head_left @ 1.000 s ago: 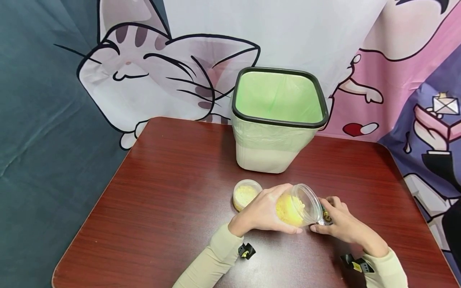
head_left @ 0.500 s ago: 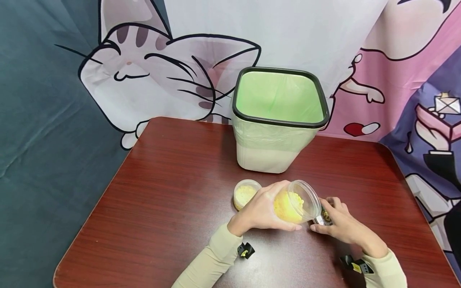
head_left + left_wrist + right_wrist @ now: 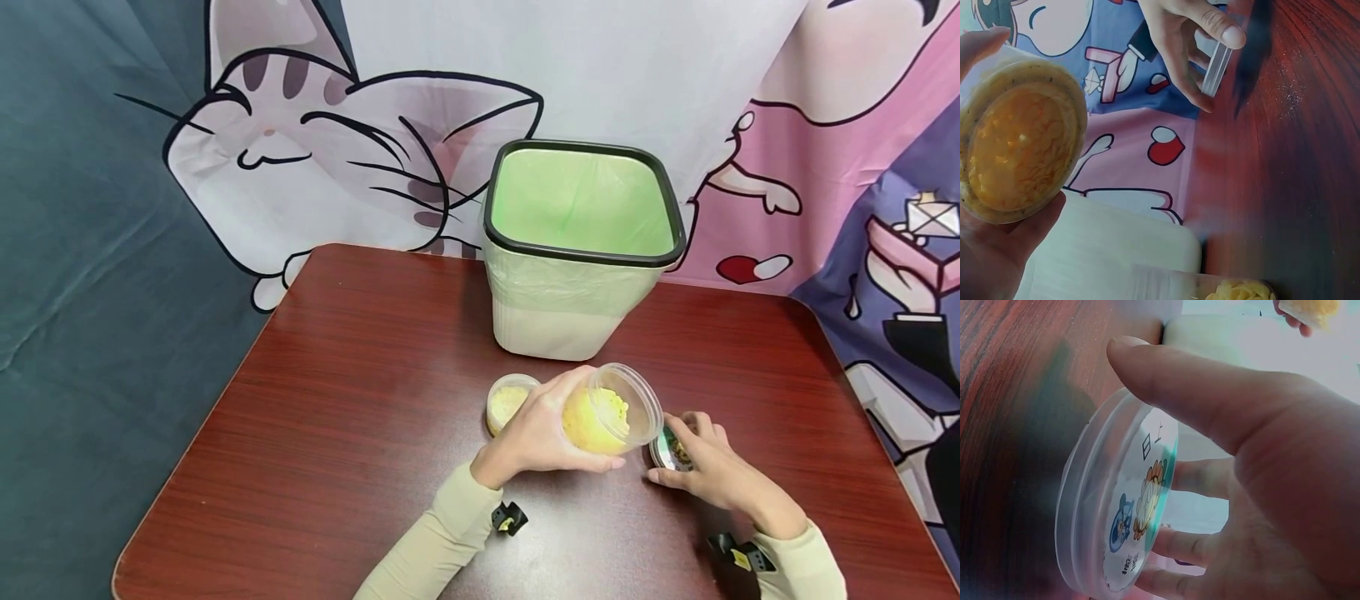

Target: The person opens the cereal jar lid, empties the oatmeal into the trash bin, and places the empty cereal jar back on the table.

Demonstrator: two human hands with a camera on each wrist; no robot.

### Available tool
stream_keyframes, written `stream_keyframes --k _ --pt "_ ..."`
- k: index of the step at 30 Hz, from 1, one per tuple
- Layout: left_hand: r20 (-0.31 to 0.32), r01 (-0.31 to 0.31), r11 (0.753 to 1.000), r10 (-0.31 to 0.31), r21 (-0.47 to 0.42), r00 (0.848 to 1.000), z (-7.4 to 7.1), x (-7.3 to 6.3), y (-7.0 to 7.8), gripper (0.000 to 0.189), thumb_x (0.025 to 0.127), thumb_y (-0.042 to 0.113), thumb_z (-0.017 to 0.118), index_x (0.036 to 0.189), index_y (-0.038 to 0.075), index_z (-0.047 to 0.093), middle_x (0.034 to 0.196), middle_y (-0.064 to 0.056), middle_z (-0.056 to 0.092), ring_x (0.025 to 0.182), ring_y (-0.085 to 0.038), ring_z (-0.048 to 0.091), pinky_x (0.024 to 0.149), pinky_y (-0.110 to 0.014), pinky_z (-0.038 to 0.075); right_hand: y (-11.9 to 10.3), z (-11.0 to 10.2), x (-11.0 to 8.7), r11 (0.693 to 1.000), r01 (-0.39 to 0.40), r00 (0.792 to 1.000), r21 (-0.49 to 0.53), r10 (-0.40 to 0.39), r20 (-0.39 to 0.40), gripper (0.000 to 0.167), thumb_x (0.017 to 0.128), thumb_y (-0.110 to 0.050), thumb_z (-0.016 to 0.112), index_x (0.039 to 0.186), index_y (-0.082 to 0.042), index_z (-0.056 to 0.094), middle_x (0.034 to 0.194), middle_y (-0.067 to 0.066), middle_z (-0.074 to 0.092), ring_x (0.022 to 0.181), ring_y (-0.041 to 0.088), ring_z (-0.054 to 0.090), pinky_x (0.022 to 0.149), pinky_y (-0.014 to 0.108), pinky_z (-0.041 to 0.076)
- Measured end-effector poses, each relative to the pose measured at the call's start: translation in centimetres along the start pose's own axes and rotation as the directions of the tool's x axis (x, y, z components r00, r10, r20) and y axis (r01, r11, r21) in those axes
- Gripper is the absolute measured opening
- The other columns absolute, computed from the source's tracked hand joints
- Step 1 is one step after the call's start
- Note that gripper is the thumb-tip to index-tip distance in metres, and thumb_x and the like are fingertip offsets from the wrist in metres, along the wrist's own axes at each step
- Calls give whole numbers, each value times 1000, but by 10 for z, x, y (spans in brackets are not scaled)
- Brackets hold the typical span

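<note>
My left hand point(image 3: 536, 429) grips a clear round plastic tub point(image 3: 611, 412), tilted with its open mouth toward the right. Yellow crumbly-looking pieces point(image 3: 588, 421) fill its lower part; the left wrist view shows them through the bottom of the tub point(image 3: 1025, 144). My right hand point(image 3: 708, 462) holds a clear round lid point(image 3: 1107, 506) by its rim, between thumb and fingers, low over the table. A label printed with cartoon figures covers the lid's face. Behind my left hand, partly hidden by it, a second tub point(image 3: 495, 427) stands upright with yellow pieces in it.
A pale bin point(image 3: 555, 329) with a black rim and a greenish liner stands at the back of the dark red table point(image 3: 360, 375). A printed cloth point(image 3: 420, 33) with cartoon cats hangs behind the table.
My left hand has moved the tub a little left and away from me, so more of the lid shows. My right hand stays nearly in place.
</note>
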State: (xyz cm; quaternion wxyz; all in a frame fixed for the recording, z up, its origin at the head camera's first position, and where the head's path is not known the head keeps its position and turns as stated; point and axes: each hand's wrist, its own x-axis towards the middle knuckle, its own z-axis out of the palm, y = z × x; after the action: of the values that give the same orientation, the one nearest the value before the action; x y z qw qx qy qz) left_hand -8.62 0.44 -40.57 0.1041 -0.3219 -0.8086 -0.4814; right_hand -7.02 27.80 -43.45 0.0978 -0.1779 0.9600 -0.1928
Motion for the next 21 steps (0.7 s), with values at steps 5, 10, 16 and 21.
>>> stream_keyframes --k 5,10,16,21 --pt "-27 -6 1000 5 -13 1000 -2 1 0 92 53 50 81 131 21 42 117 7 53 102 1 49 85 -17 42 0 1 0 1000 -17 1000 3 17 19 83 70 -52 71 132 -6 40 119 23 36 102 41 36 75 55 39" --pt "-54 -4 1000 3 -20 999 -4 1 0 92 52 48 82 131 20 42 118 7 54 104 1 49 88 -18 41 1 2 0 1000 -17 999 3 17 39 83 71 -53 70 133 -7 39 121 23 35 106 42 36 77 58 38" --pt "-83 -4 999 1 -36 997 -4 2 -2 91 52 46 83 129 17 43 115 5 55 102 0 52 87 -17 42 2 4 -1 1000 -14 999 10 14 38 83 72 -52 69 135 -9 37 122 24 35 107 43 36 78 60 38" --pt "-105 -2 1000 -1 -29 995 -5 2 -3 92 51 45 84 129 15 44 115 4 56 101 -2 53 87 -18 43 4 5 -2 1000 -15 999 13 14 33 82 73 -51 70 136 -9 37 122 24 35 107 42 35 78 59 38"
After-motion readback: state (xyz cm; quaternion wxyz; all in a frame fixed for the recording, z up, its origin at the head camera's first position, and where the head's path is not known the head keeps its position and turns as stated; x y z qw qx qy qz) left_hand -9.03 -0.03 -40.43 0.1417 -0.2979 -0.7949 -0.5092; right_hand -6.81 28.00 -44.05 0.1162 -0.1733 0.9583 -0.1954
